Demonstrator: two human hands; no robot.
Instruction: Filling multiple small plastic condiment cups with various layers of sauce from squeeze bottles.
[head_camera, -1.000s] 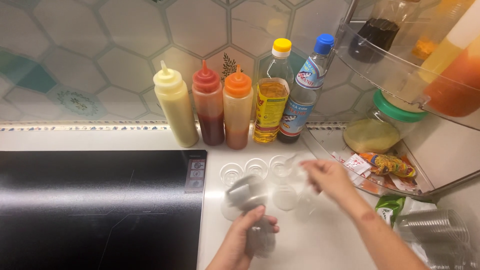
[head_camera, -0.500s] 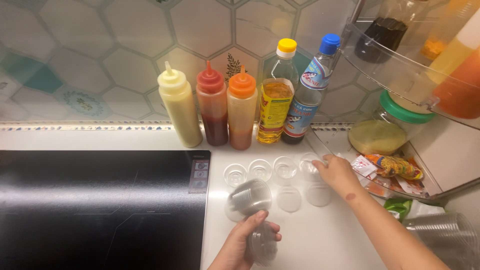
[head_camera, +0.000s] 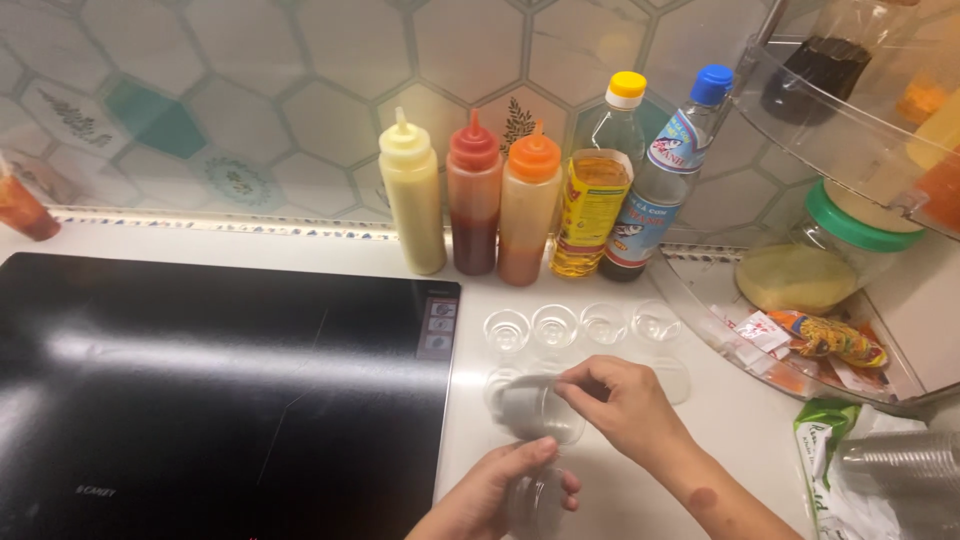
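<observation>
A stack of clear plastic sauce cups is gripped near the counter's front edge by the left hand, fingers closed round it. The top cup's rim is pinched by the right hand, fingers curled. Separation of one cup appears under way. Just beyond, a row of empty cups stands before the squeeze bottles. A steady pull and a free spot are judged needed.

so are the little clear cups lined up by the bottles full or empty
Empty: the four small clear cups stand upright, and the white counter shows through them.
</observation>
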